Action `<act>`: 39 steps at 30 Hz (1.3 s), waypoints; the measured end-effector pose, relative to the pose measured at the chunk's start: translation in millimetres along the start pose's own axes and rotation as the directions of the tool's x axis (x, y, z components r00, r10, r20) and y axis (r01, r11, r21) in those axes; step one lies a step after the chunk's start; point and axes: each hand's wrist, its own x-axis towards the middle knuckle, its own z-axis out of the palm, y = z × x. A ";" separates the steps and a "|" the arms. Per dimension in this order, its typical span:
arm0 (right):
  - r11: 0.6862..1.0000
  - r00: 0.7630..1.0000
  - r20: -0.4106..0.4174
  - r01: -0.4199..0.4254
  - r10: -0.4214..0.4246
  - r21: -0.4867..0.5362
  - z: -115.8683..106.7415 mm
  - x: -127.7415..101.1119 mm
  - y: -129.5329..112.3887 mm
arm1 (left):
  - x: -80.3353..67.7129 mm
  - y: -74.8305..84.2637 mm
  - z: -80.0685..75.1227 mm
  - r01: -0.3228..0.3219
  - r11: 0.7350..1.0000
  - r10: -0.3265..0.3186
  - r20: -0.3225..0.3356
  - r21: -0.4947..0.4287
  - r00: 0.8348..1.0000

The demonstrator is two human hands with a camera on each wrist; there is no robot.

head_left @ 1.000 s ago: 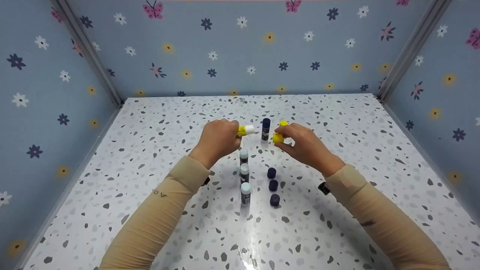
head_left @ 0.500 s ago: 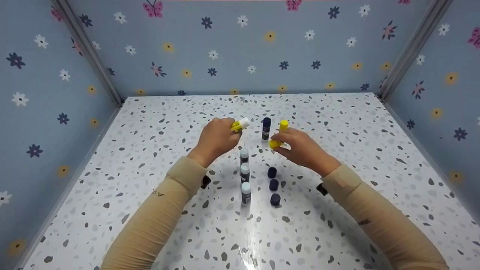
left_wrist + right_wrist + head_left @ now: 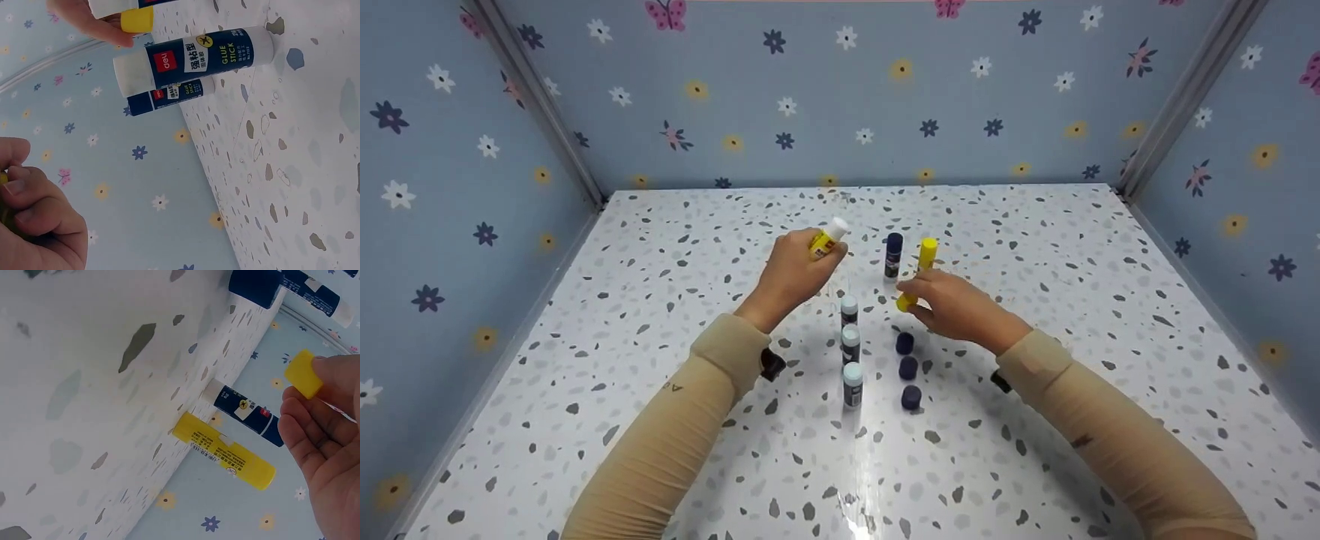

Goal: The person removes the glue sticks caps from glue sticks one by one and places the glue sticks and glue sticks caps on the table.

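My left hand (image 3: 793, 268) grips a yellow glue stick (image 3: 828, 238), uncapped, its white end tilted up and to the right. My right hand (image 3: 956, 306) pinches a small yellow cap (image 3: 304, 374) between thumb and fingers, low over the table. Just behind the right hand stands a capped yellow glue stick (image 3: 928, 253), its lower part hidden by the fingers in the head view. Beside it on the left is a capped navy glue stick (image 3: 893, 256), also upright. In the left wrist view, the left fingers (image 3: 42, 205) curl tightly, mostly covering their glue stick.
Three uncapped navy glue sticks (image 3: 852, 390) stand in a row nearer the person, pale tops up. To their right, three navy caps (image 3: 908, 368) form a matching row. Flower-patterned walls (image 3: 810, 90) enclose the speckled white table (image 3: 697, 465) at the back and sides.
The left hand has turned its glue stick from nearly level to tilted upward, shifting slightly left. The right hand has lowered the yellow cap toward the table, nearer the row of navy caps.
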 end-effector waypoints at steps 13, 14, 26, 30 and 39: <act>1.000 0.995 0.099 -0.010 0.008 0.018 13.7 6.2 2.2 | -0.1 -6.1 1.5 0.042 0.994 -0.035 0.068 -0.103 0.997; 1.000 0.994 0.108 -0.010 0.008 0.017 14.5 6.9 2.5 | -0.2 -6.7 1.7 0.044 0.994 -0.036 0.077 -0.103 0.996; 0.998 0.979 0.200 -0.051 0.044 0.032 23.4 11.9 5.6 | -2.8 -10.8 3.2 0.065 0.987 -0.045 0.136 -0.146 0.990; 0.998 0.983 0.185 -0.030 0.020 0.047 23.3 11.1 6.5 | -2.7 -12.9 3.4 0.045 0.985 -0.024 0.127 -0.167 0.992; 0.998 0.986 0.167 -0.004 -0.007 0.067 24.6 11.6 8.2 | -5.0 -16.3 2.8 0.037 0.979 -0.009 0.139 -0.202 0.990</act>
